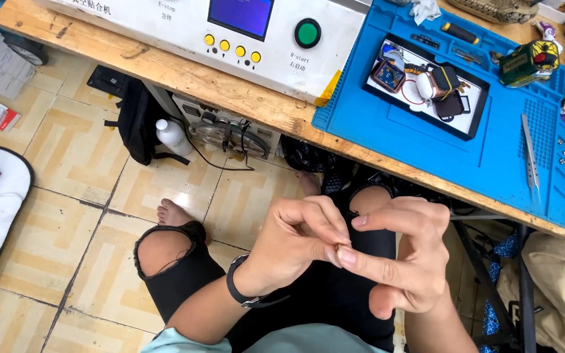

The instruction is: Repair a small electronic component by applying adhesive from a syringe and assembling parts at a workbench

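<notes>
Together, fingertips pinching a tiny part (341, 247)

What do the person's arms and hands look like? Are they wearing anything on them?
Both arms are bare, with no gloves and no long sleeves. The left hand has a dark strap with a small metal buckle around its wrist, like a watch band. The right hand wears nothing that can be seen, no rings or bands. A bit of pale green shirt shows at the bottom edge.
</notes>
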